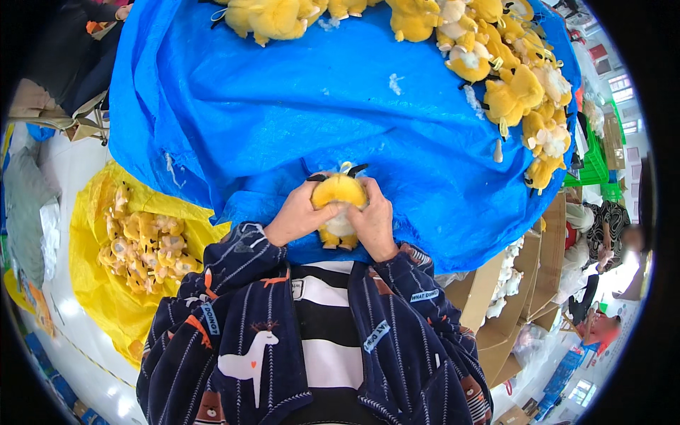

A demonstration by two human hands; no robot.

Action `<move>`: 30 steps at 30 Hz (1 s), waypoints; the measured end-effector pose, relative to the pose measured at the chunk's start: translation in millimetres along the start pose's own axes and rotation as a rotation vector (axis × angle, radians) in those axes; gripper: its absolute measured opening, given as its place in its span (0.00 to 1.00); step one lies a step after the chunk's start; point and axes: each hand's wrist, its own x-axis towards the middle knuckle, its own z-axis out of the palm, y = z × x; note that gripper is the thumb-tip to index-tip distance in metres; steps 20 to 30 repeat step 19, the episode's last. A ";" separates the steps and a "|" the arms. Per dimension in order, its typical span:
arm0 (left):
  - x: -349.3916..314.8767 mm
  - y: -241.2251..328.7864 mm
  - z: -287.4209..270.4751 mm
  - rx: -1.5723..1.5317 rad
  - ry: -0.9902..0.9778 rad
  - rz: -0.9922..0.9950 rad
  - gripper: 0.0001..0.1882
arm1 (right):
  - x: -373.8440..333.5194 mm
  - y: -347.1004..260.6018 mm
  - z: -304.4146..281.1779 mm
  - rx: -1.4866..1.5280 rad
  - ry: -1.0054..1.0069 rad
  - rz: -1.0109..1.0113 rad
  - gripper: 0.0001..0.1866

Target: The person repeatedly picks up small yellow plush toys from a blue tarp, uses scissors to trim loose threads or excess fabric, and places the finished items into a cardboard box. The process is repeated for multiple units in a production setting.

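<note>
Between my two hands is a small yellow plush toy (338, 191) with a white belly, dark ear tips and a pale loop on top of its head. My left hand (301, 212) grips its left side, the thumb pressed on the front below the head. From the other side my right hand (372, 217) holds it the same way, thumb on the white front. The toy is upright, its feet toward me, just above the near edge of a blue sheet (283, 120). Its back is hidden.
Many like plush toys (513, 95) are heaped along the sheet's far and right edges, with white stuffing tufts (395, 83) scattered about. A yellow sack (92, 248) of small plush toys lies at left. Cardboard boxes (528, 283) stand at right. Other people are at the far left and right.
</note>
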 end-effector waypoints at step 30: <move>-4.4 4.7 11.3 0.314 0.121 0.128 0.23 | -0.4 4.7 2.3 0.050 -0.115 0.104 0.27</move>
